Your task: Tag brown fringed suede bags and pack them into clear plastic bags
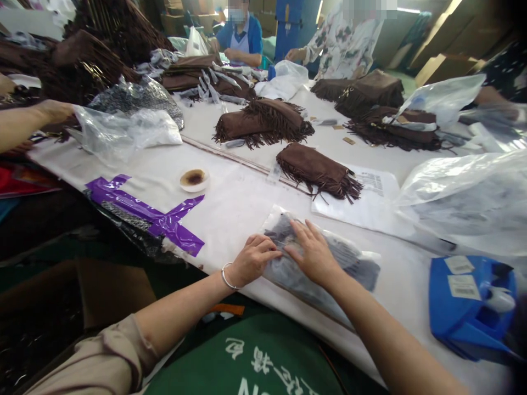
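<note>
While the right hand [312,256] lies with fingers spread over a clear plastic packet [356,262] with something dark inside, the left hand [254,258] bends its fingers at the packet's left end; whether they pinch the plastic, I cannot tell. A bangle [227,277] circles the left wrist. The packet lies flat along the near edge of the white table [236,216]. Just beyond it rests a brown fringed piece [315,167], its right end overlapping a white sheet [376,200]. To the right stands a blue dispenser [448,315] bearing 2 pale labels; to the left, a small dish [185,182] and purple tape [132,204]. On the far side are 2 co-workers, 1 wearing blue [254,39], 1 a floral top [348,44].
</note>
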A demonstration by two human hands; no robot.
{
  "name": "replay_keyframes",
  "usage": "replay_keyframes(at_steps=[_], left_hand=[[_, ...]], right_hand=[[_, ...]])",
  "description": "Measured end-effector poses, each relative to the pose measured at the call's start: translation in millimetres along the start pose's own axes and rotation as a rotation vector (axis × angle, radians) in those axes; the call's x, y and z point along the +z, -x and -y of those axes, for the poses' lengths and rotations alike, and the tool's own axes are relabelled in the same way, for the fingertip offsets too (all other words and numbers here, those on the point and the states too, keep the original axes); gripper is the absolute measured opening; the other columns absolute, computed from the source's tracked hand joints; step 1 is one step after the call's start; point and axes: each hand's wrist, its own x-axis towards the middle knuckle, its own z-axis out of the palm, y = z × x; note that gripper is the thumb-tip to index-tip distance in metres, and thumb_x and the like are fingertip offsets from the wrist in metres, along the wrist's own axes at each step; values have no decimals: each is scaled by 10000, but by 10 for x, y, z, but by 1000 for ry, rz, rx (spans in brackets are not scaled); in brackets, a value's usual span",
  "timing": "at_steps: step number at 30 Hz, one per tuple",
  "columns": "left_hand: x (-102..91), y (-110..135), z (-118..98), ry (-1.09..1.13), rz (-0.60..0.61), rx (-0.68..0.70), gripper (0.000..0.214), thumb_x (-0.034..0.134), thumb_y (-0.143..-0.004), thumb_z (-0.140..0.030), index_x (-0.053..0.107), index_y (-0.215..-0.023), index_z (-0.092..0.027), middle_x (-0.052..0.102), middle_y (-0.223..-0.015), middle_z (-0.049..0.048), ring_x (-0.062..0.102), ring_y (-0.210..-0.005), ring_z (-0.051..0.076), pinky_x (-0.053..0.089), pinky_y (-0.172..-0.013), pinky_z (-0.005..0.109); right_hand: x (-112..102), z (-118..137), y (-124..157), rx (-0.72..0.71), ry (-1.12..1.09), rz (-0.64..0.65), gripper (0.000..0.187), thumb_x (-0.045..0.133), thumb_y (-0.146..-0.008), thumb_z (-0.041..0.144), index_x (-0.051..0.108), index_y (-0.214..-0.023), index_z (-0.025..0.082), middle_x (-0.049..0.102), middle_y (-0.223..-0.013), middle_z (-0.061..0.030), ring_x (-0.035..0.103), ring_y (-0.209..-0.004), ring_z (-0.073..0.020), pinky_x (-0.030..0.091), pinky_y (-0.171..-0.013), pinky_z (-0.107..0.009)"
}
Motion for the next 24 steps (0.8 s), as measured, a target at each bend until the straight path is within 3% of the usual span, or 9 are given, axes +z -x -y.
replay_keyframes(at_steps=[2, 5, 9, 13, 15, 18, 20, 24], left_hand=[[-23, -15, -38, -20, 17, -45, 261, 420, -937, -172, 634, -1074, -233, 606, -1044, 51, 480, -1040, 200, 358, -966, 385], [-48, -65, -103, -76, 64, -118, 318, 419, -922, -139, 575, -1181, -236, 583, -1102, 50, 469, -1040, 206, 360, -953, 393], [-66, -172, -158, -164, 123, -225, 409, 476, -860, -128, 519, -1254, -228, 559, -1145, 60, 457, -1059, 234, 378, -924, 412], [-90, -206, -116, -171, 83, -336, 483, 519, -785, -133, 514, -1264, -197, 533, -1212, 77, 438, -1121, 257, 380, -959, 421], [-96, -167, -65, -120, 40, -336, 454, 505, -805, -150, 522, -1256, -194, 523, -1245, 71, 422, -1174, 245, 358, -1017, 409], [-82, -90, 13, -50, -11, -305, 406, 467, -860, -194, 519, -1262, -193, 505, -1300, 62, 384, -1252, 226, 305, -1093, 406], [-61, -62, 53, -32, -26, -310, 394, 441, -876, -205, 520, -1262, -199, 504, -1315, 55, 385, -1266, 217, 291, -1110, 412], [-45, -53, 96, 19, -56, -370, 420, 400, -886, -267, 495, -1282, -163, 506, -1327, 76, 424, -1252, 207, 319, -1099, 405]], right_hand=[[202, 110, 3, 21, -95, -7, 632, 467, -885, 377, 230, -1446, 208, 310, -1486, -65, 146, -1400, -268, 218, -1126, -476], [359, 108, -48, 107, -283, -117, 529, 367, -915, 298, 282, -1426, 189, 335, -1474, -63, 195, -1393, -216, 208, -1138, -447], [296, -30, -63, 188, -529, -253, 472, 325, -933, 316, 367, -1382, 176, 397, -1435, -70, 289, -1357, -175, 250, -1132, -409], [168, 6, 88, 132, -383, -348, 458, 329, -948, 345, 394, -1369, 179, 413, -1426, -69, 274, -1364, -184, 244, -1136, -417], [165, 91, 188, 22, -221, -315, 475, 322, -958, 372, 347, -1401, 201, 356, -1464, -51, 206, -1391, -190, 190, -1153, -434], [256, 203, 266, -144, -51, -103, 553, 340, -942, 486, 308, -1422, 213, 325, -1478, -45, 186, -1398, -214, 127, -1162, -462], [331, 228, 252, -152, -10, -7, 626, 335, -915, 572, 314, -1419, 201, 328, -1473, -55, 202, -1393, -229, 114, -1161, -474], [344, 185, 265, -83, -23, 2, 669, 321, -896, 619, 283, -1430, 217, 266, -1499, -40, 155, -1405, -230, 108, -1161, -480]])
